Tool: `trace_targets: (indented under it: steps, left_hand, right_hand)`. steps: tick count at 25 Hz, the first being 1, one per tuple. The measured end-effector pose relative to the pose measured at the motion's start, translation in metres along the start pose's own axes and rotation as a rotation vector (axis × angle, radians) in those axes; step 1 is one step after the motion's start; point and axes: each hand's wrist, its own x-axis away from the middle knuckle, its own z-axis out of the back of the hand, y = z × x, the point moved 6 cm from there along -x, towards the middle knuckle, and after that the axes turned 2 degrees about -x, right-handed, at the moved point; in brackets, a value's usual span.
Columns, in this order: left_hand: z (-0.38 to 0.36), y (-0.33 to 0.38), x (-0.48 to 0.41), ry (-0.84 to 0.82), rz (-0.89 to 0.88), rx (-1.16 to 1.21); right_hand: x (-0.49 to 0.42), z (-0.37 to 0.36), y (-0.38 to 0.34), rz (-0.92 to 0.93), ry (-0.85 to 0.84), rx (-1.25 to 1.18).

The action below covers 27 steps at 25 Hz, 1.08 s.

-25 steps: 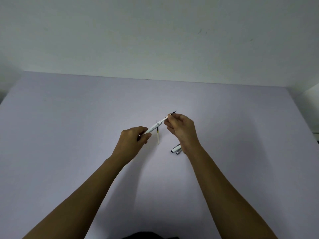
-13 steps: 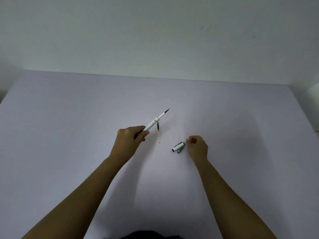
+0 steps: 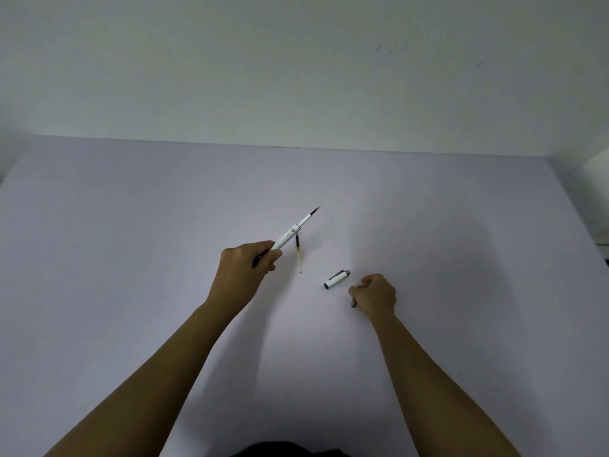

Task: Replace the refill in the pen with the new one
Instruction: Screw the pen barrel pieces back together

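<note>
My left hand [image 3: 245,266] grips the lower end of the white pen barrel [image 3: 286,238], held above the table and slanting up to the right. A refill [image 3: 309,217] sticks out of the barrel's top, ending in a dark tip. A second refill [image 3: 299,256], part dark and part clear, lies flat on the table just right of my left hand. The white pen cap [image 3: 336,279] with a grey end lies to its right. My right hand [image 3: 375,295] is closed around a small dark grey pen tip piece [image 3: 353,303], right of the cap and slightly nearer me.
The lilac table [image 3: 131,245] fills the view, ending at a pale wall [image 3: 296,67] behind. A white object [image 3: 598,189] stands past the table's right edge. Dark clothing [image 3: 290,451] shows at the bottom.
My right hand let go of the refill's end, dropped to the table beside the cap, picked up the small grey piece and drew back slightly toward me. The left hand held the barrel almost still.
</note>
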Motion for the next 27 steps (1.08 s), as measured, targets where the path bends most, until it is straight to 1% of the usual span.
trace_targets:
  steps: [1, 2, 3, 5, 7, 10, 13, 17, 23, 27]
  left_hand:
    - [0.000, 0.000, 0.001, -0.001, -0.006, -0.001]
    - [0.000, 0.000, 0.002, -0.005, -0.016, -0.007]
    - [0.000, 0.000, 0.004, -0.009, -0.029, -0.018]
    - [0.001, 0.001, 0.004, -0.019, -0.050, -0.049]
    - [0.002, 0.003, 0.005, -0.024, -0.073, -0.066]
    - [0.003, 0.007, 0.006, -0.014, -0.118, -0.099]
    - [0.005, 0.005, 0.006, -0.015, -0.137, -0.110]
    - [0.005, 0.007, 0.009, -0.030, -0.177, -0.132]
    - [0.005, 0.009, 0.008, -0.041, -0.200, -0.150]
    - [0.006, 0.011, 0.008, -0.047, -0.208, -0.153]
  right_hand:
    - [-0.001, 0.005, -0.001, -0.002, 0.017, -0.034]
    - [-0.002, 0.010, -0.006, 0.007, 0.033, -0.117]
    - [-0.002, 0.015, -0.013, 0.033, 0.033, -0.264]
    - [0.000, 0.019, -0.038, 0.111, -0.036, -0.622]
    - [0.008, 0.024, -0.064, 0.171, -0.108, -0.875]
    - [0.019, 0.029, -0.088, 0.212, -0.159, -1.033]
    - [0.021, 0.030, -0.092, 0.221, -0.168, -1.097]
    - [0.024, 0.029, -0.094, 0.231, -0.193, -1.125]
    - [0.031, 0.032, -0.100, 0.273, -0.206, -1.117]
    - [0.036, 0.033, -0.103, 0.329, -0.215, -1.064]
